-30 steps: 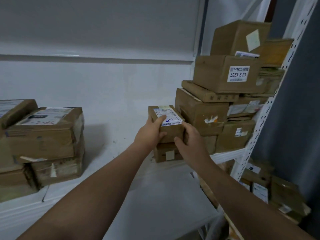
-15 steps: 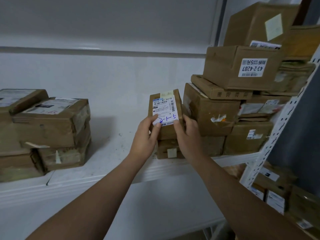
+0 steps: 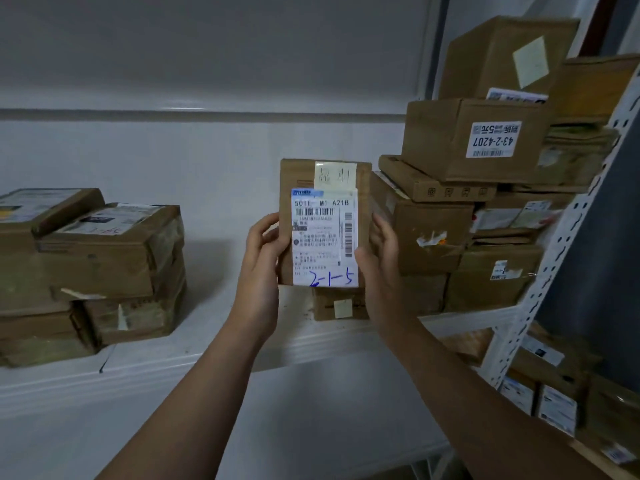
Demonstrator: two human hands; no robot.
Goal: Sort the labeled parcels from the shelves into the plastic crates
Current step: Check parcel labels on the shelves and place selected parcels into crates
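You hold one labeled parcel (image 3: 323,223) upright above the shelf (image 3: 207,344) near its front edge, with your left hand (image 3: 261,261) gripping its left side and your right hand (image 3: 382,271) gripping its right. No crate is in view, and stacked boxes (image 3: 433,233) crowd the shelf, so most of the sorting seems left to do.

Single view, head-worn camera, wide angle. It looks forward and slightly down from just above the shelf (image 3: 173,368) surface, facing the white wall (image 3: 207,161) behind it.

Close range: both forearms enter from the bottom of the frame. The left hand (image 3: 261,258) and right hand (image 3: 384,268) hold a parcel (image 3: 322,230) at centre, near enough that the large print on its label reads.

The frame spans the low stack (image 3: 104,258) at the shelf's left end and the tall stack (image 3: 433,230) at its right end. The rack post (image 3: 561,258) leans across the right side. Lower boxes (image 3: 554,410) sit at bottom right, blurred.
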